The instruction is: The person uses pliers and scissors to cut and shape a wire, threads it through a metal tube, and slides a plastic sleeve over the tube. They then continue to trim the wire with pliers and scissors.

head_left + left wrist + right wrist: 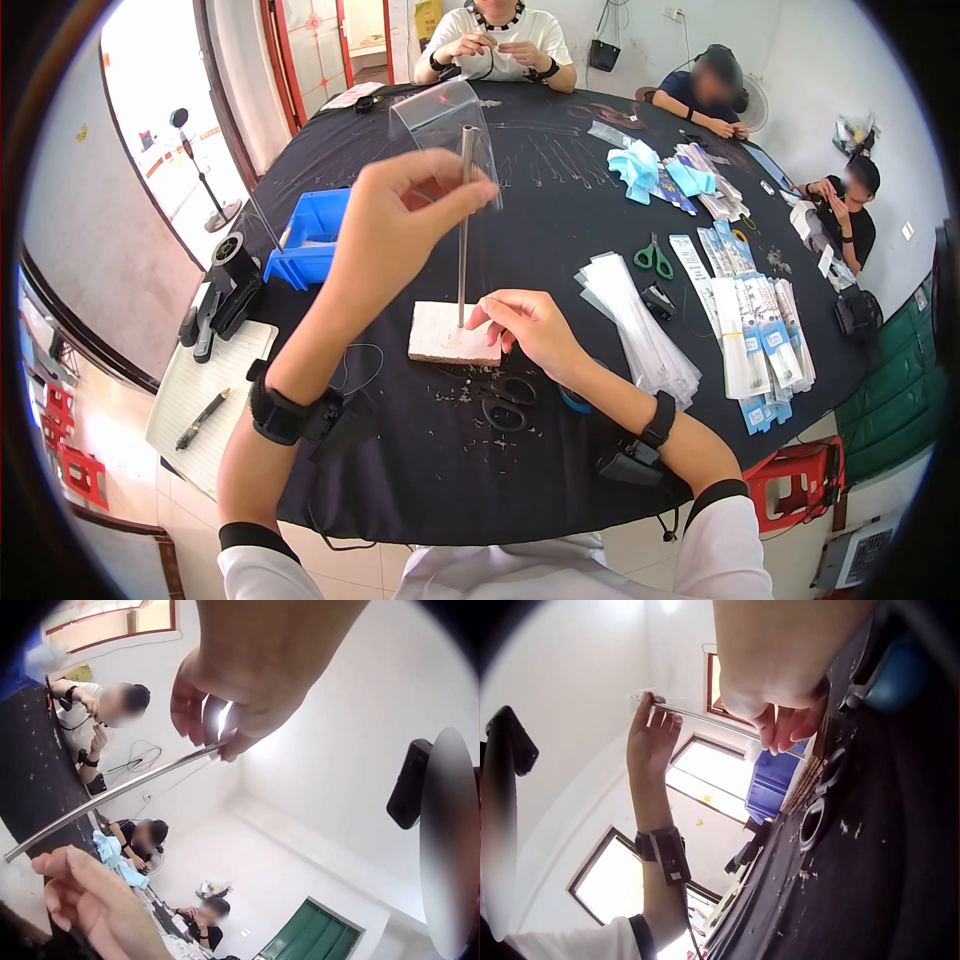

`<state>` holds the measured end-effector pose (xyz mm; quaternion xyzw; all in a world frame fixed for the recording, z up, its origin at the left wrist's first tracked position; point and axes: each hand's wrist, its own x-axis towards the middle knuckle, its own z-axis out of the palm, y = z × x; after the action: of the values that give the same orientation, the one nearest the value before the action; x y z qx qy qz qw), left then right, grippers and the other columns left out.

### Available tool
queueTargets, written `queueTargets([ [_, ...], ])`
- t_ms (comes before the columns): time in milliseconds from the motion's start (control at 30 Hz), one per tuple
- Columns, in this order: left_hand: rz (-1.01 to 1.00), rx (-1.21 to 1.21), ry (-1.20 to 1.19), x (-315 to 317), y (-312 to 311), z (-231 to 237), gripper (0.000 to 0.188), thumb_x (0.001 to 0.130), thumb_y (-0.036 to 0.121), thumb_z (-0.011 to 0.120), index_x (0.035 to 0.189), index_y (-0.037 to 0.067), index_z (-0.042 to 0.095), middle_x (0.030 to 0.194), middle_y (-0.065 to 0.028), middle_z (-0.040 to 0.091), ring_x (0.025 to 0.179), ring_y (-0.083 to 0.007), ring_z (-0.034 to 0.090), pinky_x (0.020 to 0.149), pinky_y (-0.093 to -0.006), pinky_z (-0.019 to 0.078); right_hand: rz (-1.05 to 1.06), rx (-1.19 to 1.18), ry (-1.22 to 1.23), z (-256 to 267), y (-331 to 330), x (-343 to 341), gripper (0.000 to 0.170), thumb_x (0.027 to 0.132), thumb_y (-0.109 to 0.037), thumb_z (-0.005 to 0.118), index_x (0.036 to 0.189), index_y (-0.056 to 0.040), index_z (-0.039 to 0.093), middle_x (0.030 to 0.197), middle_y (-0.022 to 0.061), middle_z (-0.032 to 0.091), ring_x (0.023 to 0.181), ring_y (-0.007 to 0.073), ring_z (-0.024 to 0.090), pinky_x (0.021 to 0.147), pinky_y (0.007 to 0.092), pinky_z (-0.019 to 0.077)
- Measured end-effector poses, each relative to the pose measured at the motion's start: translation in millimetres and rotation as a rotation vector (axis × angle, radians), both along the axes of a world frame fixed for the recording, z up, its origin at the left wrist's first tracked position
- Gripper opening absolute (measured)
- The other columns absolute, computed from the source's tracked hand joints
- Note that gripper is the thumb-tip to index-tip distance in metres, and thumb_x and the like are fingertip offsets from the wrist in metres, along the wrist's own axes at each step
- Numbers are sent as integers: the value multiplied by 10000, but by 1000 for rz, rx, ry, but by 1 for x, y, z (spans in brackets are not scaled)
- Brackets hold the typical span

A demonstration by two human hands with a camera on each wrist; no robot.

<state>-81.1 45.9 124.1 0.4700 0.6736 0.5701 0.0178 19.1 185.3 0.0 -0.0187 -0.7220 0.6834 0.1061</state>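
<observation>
A thin metal rod (pixel 463 240) stands upright on a white block (pixel 440 340) on the black cloth. Up near the rod's top, the left hand (pixel 400 205) has its thumb and fingers around it, seen also as the left hand (pixel 232 697) at the rod's end in the left wrist view. A clear plastic sheet (pixel 430 108) hangs behind that hand; whether the fingers touch it I cannot tell. Low beside the rod's foot is the right hand (pixel 530 328), its fingers bent and close together near the rod. Any thin item between its fingertips is too small to tell.
Black scissors (pixel 505 400) and small scraps lie before the block. A blue bin (pixel 312 240), a notebook (pixel 200 410) and a pen stand left. Clear sleeves (pixel 645 335), green scissors (pixel 654 258) and packaged strips (pixel 755 330) lie right. Several people sit around the table.
</observation>
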Motion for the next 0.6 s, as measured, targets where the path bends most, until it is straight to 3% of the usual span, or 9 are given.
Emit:
queueTargets([
  [267, 4, -198, -59, 6, -2, -32, 167, 813, 130, 639, 913, -2, 662, 816, -21, 646, 760, -77, 580, 705, -215, 451, -9, -22, -18, 0, -2, -1, 259, 947, -196, 444, 856, -30, 619, 795, 29, 634, 599, 60, 522, 517, 181, 408],
  [467, 13, 67, 132, 9, 3, -34, 203, 822, 129, 635, 979, 2, 655, 857, -46, 654, 766, -86, 592, 707, -231, 462, -25, -42, 6, -1, -1, -1, 243, 946, -188, 447, 860, -29, 610, 776, 37, 636, 576, 63, 524, 499, 179, 406],
  [600, -50, -75, -113, 3, 1, -44, 168, 834, 81, 619, 963, -22, 650, 875, -61, 654, 798, -99, 605, 749, -245, 477, -25, -53, -3, 0, -1, -1, 244, 947, -194, 445, 866, -30, 607, 774, 40, 635, 577, 62, 523, 500, 179, 407],
])
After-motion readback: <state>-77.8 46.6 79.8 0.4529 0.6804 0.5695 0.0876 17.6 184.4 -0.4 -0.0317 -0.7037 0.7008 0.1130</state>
